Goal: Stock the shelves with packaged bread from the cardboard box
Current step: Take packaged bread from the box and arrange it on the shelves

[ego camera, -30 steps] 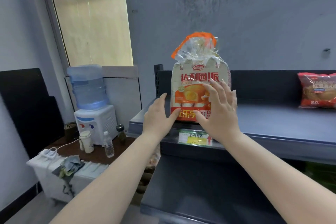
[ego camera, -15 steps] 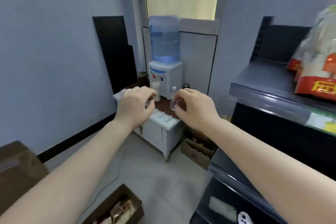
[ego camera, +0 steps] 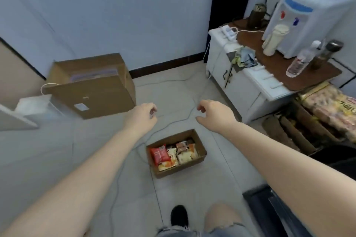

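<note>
A small open cardboard box sits on the tiled floor below my hands. Inside lie several bread packets, among them a red one and pale ones. My left hand hovers above and left of the box, fingers loosely curled, holding nothing. My right hand hovers above and right of it, fingers also curled and empty. Both hands are well above the box and apart from it. The shelf's dark lower edge shows at the bottom right.
A large closed carton stands at the left by the wall. A white cabinet at the right carries a water dispenser, bottles and a cloth. More boxes with packaged goods sit beside it. A cable runs across the floor. My shoe is near the bottom.
My hands let go of the bread bag on the shelf and drew back. The view turned left and down from the shelf to the floor and the open box.
</note>
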Demonstrator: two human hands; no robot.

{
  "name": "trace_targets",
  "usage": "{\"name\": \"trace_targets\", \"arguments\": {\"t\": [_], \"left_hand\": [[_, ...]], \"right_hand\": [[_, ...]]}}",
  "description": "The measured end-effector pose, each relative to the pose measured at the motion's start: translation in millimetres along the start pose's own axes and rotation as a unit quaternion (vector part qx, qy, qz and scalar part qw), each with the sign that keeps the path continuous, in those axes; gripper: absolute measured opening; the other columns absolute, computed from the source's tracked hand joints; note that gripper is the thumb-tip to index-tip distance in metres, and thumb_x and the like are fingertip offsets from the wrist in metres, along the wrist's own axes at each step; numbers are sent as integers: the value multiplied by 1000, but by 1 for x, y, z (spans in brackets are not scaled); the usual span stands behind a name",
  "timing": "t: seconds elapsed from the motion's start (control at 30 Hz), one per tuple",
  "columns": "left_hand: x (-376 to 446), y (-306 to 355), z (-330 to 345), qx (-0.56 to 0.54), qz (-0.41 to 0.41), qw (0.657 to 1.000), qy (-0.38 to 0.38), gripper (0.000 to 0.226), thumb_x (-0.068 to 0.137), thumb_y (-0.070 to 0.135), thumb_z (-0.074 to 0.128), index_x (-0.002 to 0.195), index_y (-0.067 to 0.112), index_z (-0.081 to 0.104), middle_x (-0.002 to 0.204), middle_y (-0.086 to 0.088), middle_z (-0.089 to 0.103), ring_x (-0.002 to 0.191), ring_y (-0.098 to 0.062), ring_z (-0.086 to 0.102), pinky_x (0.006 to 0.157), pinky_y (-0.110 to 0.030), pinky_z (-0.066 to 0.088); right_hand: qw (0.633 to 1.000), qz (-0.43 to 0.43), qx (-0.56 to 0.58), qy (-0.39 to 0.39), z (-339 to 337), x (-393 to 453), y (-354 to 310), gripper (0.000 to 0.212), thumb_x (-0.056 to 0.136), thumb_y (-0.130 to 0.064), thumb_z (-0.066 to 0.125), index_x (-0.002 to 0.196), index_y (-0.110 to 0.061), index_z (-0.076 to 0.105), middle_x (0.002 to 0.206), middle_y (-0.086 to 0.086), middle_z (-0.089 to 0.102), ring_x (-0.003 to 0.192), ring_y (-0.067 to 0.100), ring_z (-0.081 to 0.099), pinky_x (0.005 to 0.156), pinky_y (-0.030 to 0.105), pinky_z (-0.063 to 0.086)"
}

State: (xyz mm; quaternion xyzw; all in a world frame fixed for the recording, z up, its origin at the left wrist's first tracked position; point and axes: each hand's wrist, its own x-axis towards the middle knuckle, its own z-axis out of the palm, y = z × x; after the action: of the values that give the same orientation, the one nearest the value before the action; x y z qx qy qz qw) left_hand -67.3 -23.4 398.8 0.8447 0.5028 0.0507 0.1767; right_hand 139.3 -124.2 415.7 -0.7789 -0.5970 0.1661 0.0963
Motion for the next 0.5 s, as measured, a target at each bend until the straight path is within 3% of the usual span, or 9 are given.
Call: {"name": "trace_targets", "arguments": {"t": [0.17,0.33,0.5], "left_hand": [[-5,-63,61,-47,-163,983,-76,26,88,20,53,114,19,57,116,2,60,106,-22,57,80,-28,42],[9,-112,138,-105,-283,944,-131,36,89,21,54,124,13,51,127,-6,55,113,-24,54,92,-32,44],[40,-143,246,-107,-351,904,-218,44,91,24,48,134,18,40,137,-3,47,123,-22,48,91,-32,41]], "right_hand": [[993,-5,12,-113,62,59,7,38,89,-29,56,124,-17,49,124,0,55,106,21,55,78,33,47],[978,18,39,-206,142,117,34,37,87,-29,58,122,-18,51,122,1,55,104,21,55,75,30,45],[951,51,51,-301,252,161,88,48,86,-29,63,130,-18,46,129,1,49,110,19,54,85,31,48]]}}
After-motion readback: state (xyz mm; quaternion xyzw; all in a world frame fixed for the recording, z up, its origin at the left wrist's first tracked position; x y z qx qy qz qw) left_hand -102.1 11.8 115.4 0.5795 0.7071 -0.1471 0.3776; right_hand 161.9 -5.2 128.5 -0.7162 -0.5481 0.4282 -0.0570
